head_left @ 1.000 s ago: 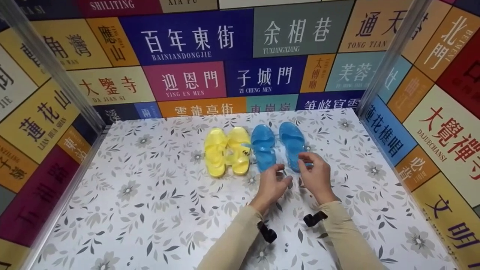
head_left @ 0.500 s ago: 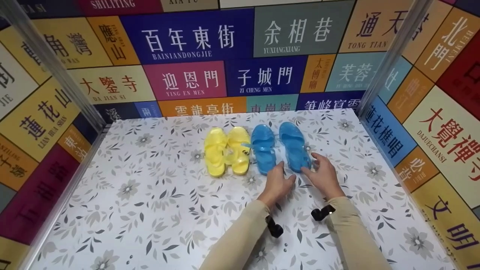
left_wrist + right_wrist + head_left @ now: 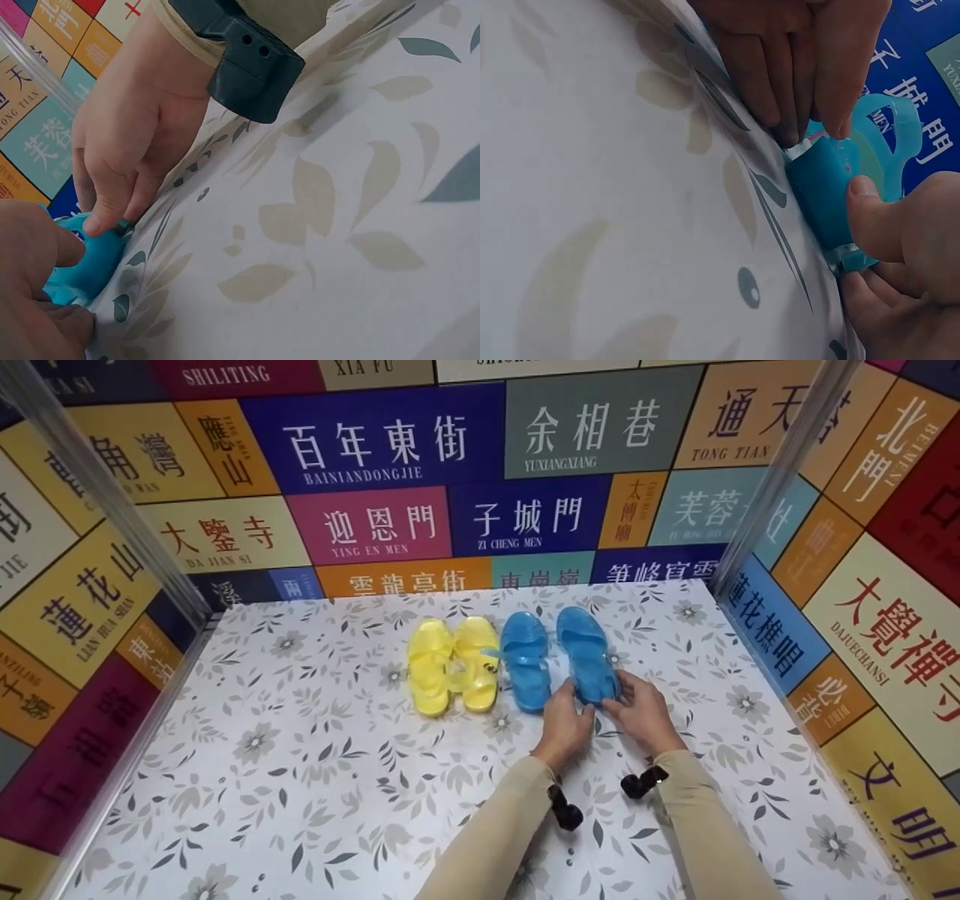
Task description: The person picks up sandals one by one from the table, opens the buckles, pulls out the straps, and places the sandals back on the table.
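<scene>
A pair of blue jelly sandals lies on the patterned tabletop, toes pointing away. The left hand [image 3: 564,724] and right hand [image 3: 642,712] are at the heel of the right-hand blue sandal [image 3: 583,645], one on each side. In the right wrist view, the right hand [image 3: 911,255] has its thumb on the heel of the blue sandal [image 3: 821,187] and fingers curled by its side. Opposite, the left hand [image 3: 795,67] pinches the heel's other edge. The left wrist view shows both around the blue heel [image 3: 94,262]. The left-hand blue sandal [image 3: 525,660] lies beside it, untouched.
Left of the blue pair, two yellow sandals [image 3: 453,666] lie side by side. The white floral tabletop [image 3: 300,780] is bordered by colourful sign-printed walls [image 3: 375,442] at the back and both sides. Clear corner strips [image 3: 772,480] run along the wall corners.
The right hand has shifted outward along the right blue sandal to its heel. The left hand has moved right, from near the left blue sandal to the right one. The sandals look almost unmoved.
</scene>
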`<control>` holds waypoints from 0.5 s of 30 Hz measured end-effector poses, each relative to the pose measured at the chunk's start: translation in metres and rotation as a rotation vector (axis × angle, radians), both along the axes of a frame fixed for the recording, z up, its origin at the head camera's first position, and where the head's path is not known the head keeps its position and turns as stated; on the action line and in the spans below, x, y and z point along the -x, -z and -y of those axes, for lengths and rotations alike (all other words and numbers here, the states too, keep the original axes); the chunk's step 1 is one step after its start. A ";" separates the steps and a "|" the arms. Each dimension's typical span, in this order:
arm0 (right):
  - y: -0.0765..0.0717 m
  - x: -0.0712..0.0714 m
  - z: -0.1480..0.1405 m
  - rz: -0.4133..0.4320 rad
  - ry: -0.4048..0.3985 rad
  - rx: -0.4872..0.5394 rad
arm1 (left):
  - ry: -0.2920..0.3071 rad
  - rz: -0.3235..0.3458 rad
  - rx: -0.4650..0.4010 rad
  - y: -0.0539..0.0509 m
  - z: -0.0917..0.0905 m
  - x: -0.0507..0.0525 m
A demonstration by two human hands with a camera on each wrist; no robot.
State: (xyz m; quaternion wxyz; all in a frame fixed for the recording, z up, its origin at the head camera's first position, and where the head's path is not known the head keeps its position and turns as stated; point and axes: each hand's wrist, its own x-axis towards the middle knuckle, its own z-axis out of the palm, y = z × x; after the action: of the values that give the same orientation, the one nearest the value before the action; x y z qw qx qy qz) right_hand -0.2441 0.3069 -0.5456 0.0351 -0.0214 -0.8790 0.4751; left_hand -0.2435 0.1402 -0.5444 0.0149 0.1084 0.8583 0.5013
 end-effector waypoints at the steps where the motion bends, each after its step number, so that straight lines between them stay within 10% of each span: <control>1: 0.000 0.000 0.000 0.001 -0.001 -0.001 | -0.007 0.002 -0.003 0.000 -0.001 0.001; 15: -0.005 -0.004 0.008 0.029 0.045 0.077 | -0.053 0.059 -0.114 0.000 -0.002 0.008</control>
State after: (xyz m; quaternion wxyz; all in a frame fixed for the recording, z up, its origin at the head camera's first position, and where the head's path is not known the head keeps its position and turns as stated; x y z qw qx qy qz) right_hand -0.2400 0.2985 -0.5411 0.0321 -0.0493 -0.8597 0.5074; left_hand -0.2517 0.1425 -0.5448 0.0211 0.0716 0.8301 0.5525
